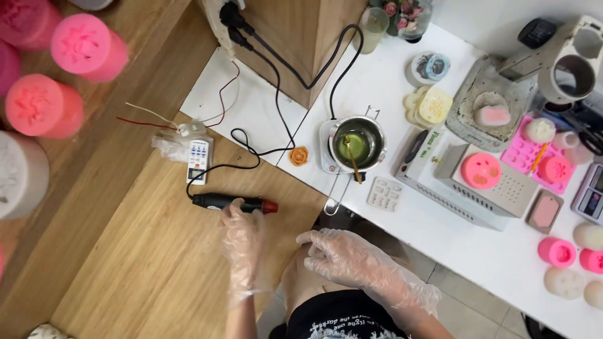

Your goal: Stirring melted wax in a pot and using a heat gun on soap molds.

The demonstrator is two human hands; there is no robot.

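Both hands wear thin clear gloves. My left hand (242, 235) lies on the wooden tabletop (151, 251) with its fingertips touching a black corded tool with a red tip (233, 203). Whether it grips the tool I cannot tell. My right hand (342, 254) rests on my knee, fingers slightly spread, holding nothing. A metal pot of yellow-green liquid (358, 144) with a stick in it stands on a small white heater on the white table (465, 245).
A white remote (198, 161) and a plastic bag lie beyond the tool. An orange rose shape (299, 156), a small white mould (384, 193), pink silicone moulds (535, 154), a grey box (483, 182) and a scale stand on the white table. Pink cylinders (44, 107) line the left.
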